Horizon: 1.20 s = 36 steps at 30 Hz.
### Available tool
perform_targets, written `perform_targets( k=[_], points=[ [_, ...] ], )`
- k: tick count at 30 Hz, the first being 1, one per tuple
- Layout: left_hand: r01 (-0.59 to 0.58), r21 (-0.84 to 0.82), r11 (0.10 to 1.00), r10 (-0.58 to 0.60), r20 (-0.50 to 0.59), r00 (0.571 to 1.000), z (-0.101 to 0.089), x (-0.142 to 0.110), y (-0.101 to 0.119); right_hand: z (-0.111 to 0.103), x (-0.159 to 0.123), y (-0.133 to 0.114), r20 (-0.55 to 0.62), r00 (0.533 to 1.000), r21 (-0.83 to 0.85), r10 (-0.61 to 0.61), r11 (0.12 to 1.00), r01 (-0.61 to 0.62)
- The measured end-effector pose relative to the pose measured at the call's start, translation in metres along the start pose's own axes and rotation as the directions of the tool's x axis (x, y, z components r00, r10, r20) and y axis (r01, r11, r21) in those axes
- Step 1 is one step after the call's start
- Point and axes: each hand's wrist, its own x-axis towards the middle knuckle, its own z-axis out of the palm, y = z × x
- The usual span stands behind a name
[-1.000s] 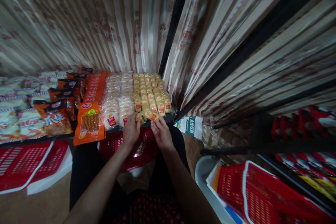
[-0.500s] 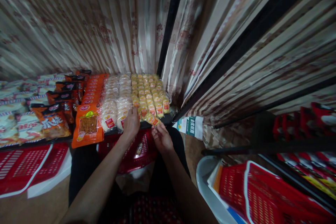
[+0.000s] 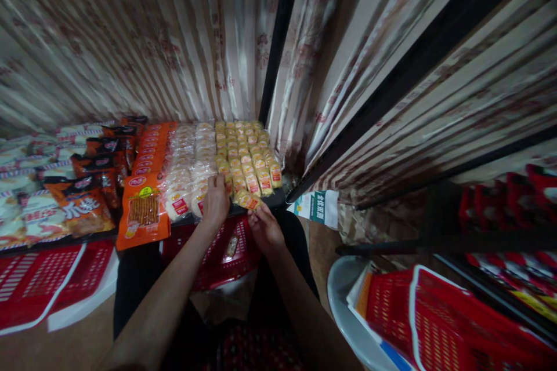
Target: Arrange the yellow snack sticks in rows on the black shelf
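Note:
My right hand pinches one end of a small yellow snack packet with a red label, tilted at the shelf's front edge. Behind it stand rows of like yellow packets. At the left front of these rows is my left hand, its fingers bent close together against the packets; whatever lies under the fingertips is hidden. Left of that hand are clear-wrapped pale round snacks with red labels. Beneath the hands, one small wrapped piece lies in a red basket.
Orange stick-snack bags, dark-topped orange bags and white bags fill the shelf leftward. Black metal posts stand before a striped curtain. Red baskets sit low left and right, the right one beside a grey tub.
The view has shifted slightly. My right hand still holds the yellow packet, now a little lower and more level; my left hand stays by the front of the rows.

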Motion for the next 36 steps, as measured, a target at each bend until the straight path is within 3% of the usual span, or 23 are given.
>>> perform_targets(
  k=[5,10,12,15,17,22,25,28,30,36],
  points=[
    [-0.025,-0.059,0.998,0.020,-0.076,0.997,0.006,-0.003,-0.004,0.000,-0.002,0.012,-0.036,0.997,0.059,0.064,0.996,-0.062],
    [-0.122,-0.213,0.969,0.113,-0.055,0.992,0.008,-0.003,-0.013,0.004,-0.004,0.029,-0.100,0.982,0.100,0.161,0.983,-0.151],
    [-0.135,-0.280,0.950,0.107,-0.112,0.988,0.007,-0.004,-0.016,0.007,-0.005,0.036,-0.094,0.980,0.110,0.174,0.980,-0.163],
    [-0.142,-0.382,0.913,0.040,-0.264,0.964,0.002,-0.015,-0.016,0.013,-0.004,0.043,-0.062,0.989,0.085,0.131,0.988,-0.125],
    [-0.112,-0.443,0.889,-0.030,-0.299,0.954,0.000,-0.027,-0.014,0.017,-0.003,0.048,-0.035,0.998,0.029,0.061,0.998,-0.060],
    [0.049,-0.532,0.845,-0.151,-0.151,0.977,0.005,-0.049,-0.008,0.025,-0.003,0.054,0.019,0.998,-0.200,-0.064,0.977,0.067],
    [0.112,-0.537,0.836,-0.191,-0.093,0.977,0.007,-0.046,-0.009,0.025,-0.003,0.049,0.052,0.990,-0.501,-0.127,0.854,0.136],
    [0.113,-0.491,0.864,-0.153,-0.042,0.987,0.006,-0.038,-0.012,0.022,0.000,0.042,0.082,0.959,-0.784,-0.273,0.577,0.231],
    [0.084,-0.447,0.891,-0.112,-0.037,0.993,0.006,-0.035,-0.015,0.018,0.003,0.041,0.124,0.935,-0.851,-0.332,0.449,0.272],
    [-0.014,-0.291,0.956,-0.003,-0.056,0.998,0.012,-0.033,-0.018,0.014,0.010,0.051,0.270,0.879,-0.871,-0.394,0.289,0.397]
  ],
)
